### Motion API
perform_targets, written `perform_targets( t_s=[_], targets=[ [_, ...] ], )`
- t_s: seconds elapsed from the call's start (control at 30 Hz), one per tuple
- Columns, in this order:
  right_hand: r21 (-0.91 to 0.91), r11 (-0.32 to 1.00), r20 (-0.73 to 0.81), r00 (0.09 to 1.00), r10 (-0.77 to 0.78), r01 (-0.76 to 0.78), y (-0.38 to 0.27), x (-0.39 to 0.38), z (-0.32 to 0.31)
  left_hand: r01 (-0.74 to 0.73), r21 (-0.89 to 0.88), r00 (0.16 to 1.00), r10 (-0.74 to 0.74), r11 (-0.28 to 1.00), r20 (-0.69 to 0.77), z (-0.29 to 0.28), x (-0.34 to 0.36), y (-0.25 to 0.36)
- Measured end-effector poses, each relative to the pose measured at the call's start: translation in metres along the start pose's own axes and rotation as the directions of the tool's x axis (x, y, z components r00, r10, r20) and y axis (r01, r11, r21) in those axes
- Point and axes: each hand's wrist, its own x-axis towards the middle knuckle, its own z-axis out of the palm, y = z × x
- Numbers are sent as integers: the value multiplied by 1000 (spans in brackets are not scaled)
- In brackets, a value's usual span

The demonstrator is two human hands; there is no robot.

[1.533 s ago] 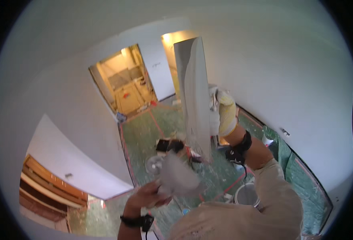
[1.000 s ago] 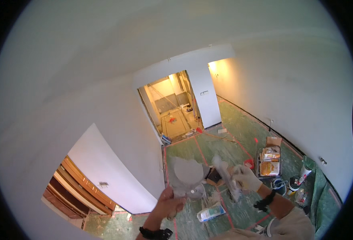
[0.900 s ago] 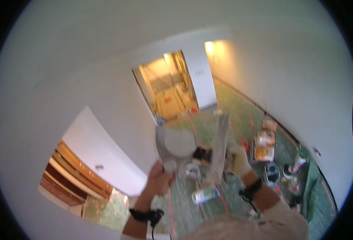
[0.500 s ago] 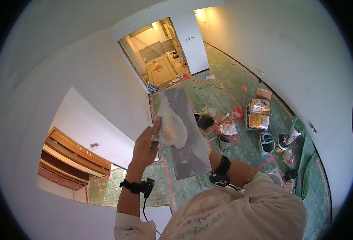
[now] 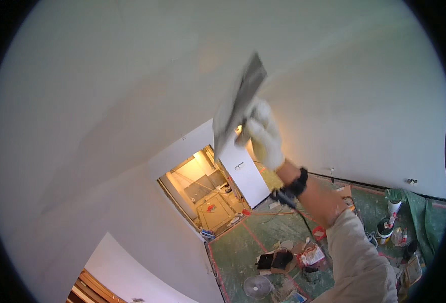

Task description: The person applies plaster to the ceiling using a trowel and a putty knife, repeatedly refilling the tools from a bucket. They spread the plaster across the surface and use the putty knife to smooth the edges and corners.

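Note:
My right hand (image 5: pixel 264 139), in a white glove, is raised high in the middle of the view and closed on the handle of a plastering trowel (image 5: pixel 243 101). The trowel's long grey metal blade is tilted and seen nearly edge-on, slightly blurred. Behind it spreads the pale ceiling (image 5: pixel 182 65), which has a darker patch with a soft edge at the left. Whether the blade touches the ceiling I cannot tell. A black strap with a small device sits on my right wrist, with a cable hanging from it. My left hand is out of view.
A doorway (image 5: pixel 202 189) opens into a lit room ahead. Green sheeting (image 5: pixel 233 247) covers the floor. On it lie a round clear lid-like disc (image 5: pixel 257 287), a white bag (image 5: pixel 311 255) and a bucket (image 5: pixel 384 228) at the right. A white wall (image 5: pixel 364 126) rises at the right.
The view has tilted upward. My right hand has lifted the trowel from low in front of me toward the ceiling. My left hand, earlier at the blade's plaster-smeared side, has left the view.

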Motion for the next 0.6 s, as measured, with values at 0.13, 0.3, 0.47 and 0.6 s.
perform_targets(
  t_s=[0.13,0.3,0.47,0.6],
  targets=[
    [-158,969,-17,981,-194,189,25,96,-6,116,-80,983,-126,990,-133,-55,-31,-39],
    [-211,933,-64,949,-310,291,46,135,-28,224,-174,909,-270,959,-316,-87,-102,-57],
    [-369,840,-44,896,-443,397,60,142,3,233,-207,826,-305,950,-473,-124,-166,-72],
    [-369,866,-67,920,-387,338,82,108,89,278,-269,794,-378,922,-476,-127,-207,-11]
  ],
)
